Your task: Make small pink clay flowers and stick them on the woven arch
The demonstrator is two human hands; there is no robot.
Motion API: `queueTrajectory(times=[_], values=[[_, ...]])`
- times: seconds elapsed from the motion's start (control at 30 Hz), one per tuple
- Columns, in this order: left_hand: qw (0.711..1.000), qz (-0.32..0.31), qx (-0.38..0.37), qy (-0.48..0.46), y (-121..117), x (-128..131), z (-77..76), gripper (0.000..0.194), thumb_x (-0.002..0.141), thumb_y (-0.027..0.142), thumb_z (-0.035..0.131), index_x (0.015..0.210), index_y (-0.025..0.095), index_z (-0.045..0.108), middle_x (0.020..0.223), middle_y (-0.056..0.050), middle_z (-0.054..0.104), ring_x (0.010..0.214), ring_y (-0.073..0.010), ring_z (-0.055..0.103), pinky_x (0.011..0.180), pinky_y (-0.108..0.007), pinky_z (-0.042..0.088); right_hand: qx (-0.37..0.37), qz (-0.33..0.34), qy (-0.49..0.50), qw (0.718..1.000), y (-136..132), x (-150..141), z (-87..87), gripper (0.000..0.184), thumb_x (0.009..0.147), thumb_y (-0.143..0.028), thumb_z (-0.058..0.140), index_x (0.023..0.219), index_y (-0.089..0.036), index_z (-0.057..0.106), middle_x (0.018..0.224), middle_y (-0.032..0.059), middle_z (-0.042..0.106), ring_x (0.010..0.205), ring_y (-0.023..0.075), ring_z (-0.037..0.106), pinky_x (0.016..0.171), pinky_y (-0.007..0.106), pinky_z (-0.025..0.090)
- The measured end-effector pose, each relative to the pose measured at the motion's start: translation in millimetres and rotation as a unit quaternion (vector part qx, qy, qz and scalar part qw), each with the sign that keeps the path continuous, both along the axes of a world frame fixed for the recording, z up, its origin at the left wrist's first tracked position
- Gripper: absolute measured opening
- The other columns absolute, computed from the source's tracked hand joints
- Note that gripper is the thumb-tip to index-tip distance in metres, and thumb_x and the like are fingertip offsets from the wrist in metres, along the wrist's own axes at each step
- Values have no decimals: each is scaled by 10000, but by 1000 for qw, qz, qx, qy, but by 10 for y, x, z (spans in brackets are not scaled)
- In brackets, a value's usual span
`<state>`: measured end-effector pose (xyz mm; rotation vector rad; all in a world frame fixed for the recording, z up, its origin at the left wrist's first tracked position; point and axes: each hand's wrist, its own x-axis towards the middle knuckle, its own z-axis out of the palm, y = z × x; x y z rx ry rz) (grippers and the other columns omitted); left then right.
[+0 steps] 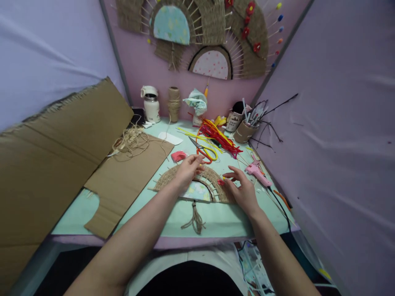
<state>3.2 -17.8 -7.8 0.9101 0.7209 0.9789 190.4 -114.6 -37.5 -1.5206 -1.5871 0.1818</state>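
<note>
A half-round fan wrapped in jute twine [168,177] lies on the table, with a light-blue patterned half circle [197,191] at its middle and a twine tassel [194,218] hanging toward me. My left hand [189,170] is closed over the fan's upper edge, fingertips pressed together; a speck of yellow shows by them, too small to name. On the fan's right part sits a small red flower [220,182] with a yellow centre. Thumb and forefinger of my right hand [242,189] pinch at that flower's yellow centre, the other fingers loosely raised.
Scissors [210,153] and red and yellow pipe cleaners [220,137] lie beyond the fan. A pink glue gun [258,172] rests at right, its cord trailing off the edge. Cardboard [123,181] with tangled twine [132,142] covers the left. Behind stand a jar [152,109], a twine spool [174,105] and a brush pot [245,132].
</note>
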Motion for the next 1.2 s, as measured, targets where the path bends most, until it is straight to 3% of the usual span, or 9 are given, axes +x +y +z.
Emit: queueTrajectory(times=[0.17, 0.5, 0.87, 1.07, 1.2], values=[[1000, 7, -9, 1, -10, -10, 46, 357, 748, 460, 713, 870, 138, 619, 785, -8, 598, 573, -47, 565, 507, -162, 396, -6, -4, -101, 995, -42, 24, -187, 333, 937, -296, 490, 1256, -207, 521, 962, 61, 740, 904, 208, 684, 848, 391, 530], [1000, 11, -22, -11, -6, -16, 72, 348, 767, 447, 700, 880, 127, 623, 773, -16, 608, 562, -48, 572, 502, -155, 403, 21, 2, -227, 974, -40, 24, -198, 316, 956, -235, 447, 1253, -198, 547, 974, 70, 744, 901, 214, 694, 799, 367, 542], [999, 7, -33, -14, -3, -16, 82, 331, 815, 438, 655, 887, 117, 619, 750, -16, 600, 557, -48, 573, 495, -148, 399, 21, -2, -231, 973, -13, 13, -185, 308, 946, -237, 476, 1245, -193, 534, 1008, 68, 722, 913, 212, 667, 792, 357, 534], [999, 5, -34, -17, -4, -22, 70, 326, 813, 442, 655, 876, 124, 620, 756, -20, 606, 557, -47, 569, 491, -145, 394, 15, 14, -222, 975, -22, 2, -139, 302, 945, -203, 449, 1232, -192, 545, 900, 67, 705, 840, 209, 640, 746, 349, 533], [999, 7, -28, -19, 5, -27, 56, 341, 801, 456, 662, 868, 123, 626, 751, -20, 603, 562, -52, 571, 492, -150, 393, 16, 17, -244, 969, -58, 6, -138, 276, 948, -194, 432, 1180, -174, 582, 960, 95, 707, 878, 211, 647, 755, 340, 539]])
